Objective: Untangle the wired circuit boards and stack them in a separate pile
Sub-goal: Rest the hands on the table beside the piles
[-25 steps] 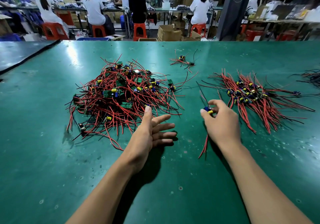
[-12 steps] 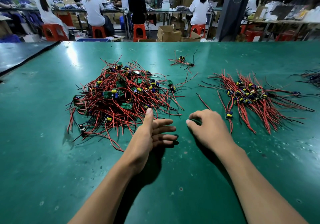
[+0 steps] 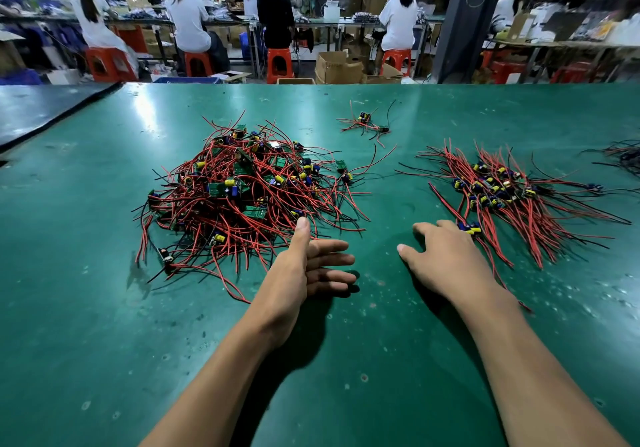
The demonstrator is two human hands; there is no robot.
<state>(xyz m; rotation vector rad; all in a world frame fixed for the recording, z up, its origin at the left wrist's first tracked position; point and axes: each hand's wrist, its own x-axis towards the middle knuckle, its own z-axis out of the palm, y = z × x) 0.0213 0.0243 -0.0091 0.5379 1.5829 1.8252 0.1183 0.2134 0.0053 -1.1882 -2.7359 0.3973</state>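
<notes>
On the green table (image 3: 104, 308) the big tangled heap (image 3: 242, 197) of small circuit boards and red and black wires sits left of centre in the frame. The sorted pile (image 3: 502, 190) lies at the right, its boards bunched in a row with the wires fanned out to both sides.

The left hand (image 3: 304, 270) stands on its edge on the table, fingers straight and loosely spread, pointing right, holding nothing. Its thumb (image 3: 302, 230) points up the frame, and the tip meets the near rim of the tangled heap, among the outermost red wires.

The right hand (image 3: 446, 259) lies palm down just right of centre, fingers relaxed and slightly apart, gripping nothing. A single board (image 3: 470, 228) with blue and yellow parts lies right at the far side of that hand, at the near left corner of the sorted pile. I cannot tell whether a fingertip touches it. Its red wires trail toward the lower right, past the wrist.

A small cluster (image 3: 363, 122) of a few wired boards lies alone in the upper middle. A bunch of dark wires (image 3: 623, 155) shows at the right edge. Beyond the table, workers (image 3: 187, 20) in white caps sit on red stools (image 3: 280, 64) at long benches, with cardboard boxes (image 3: 337, 67) on the floor.
</notes>
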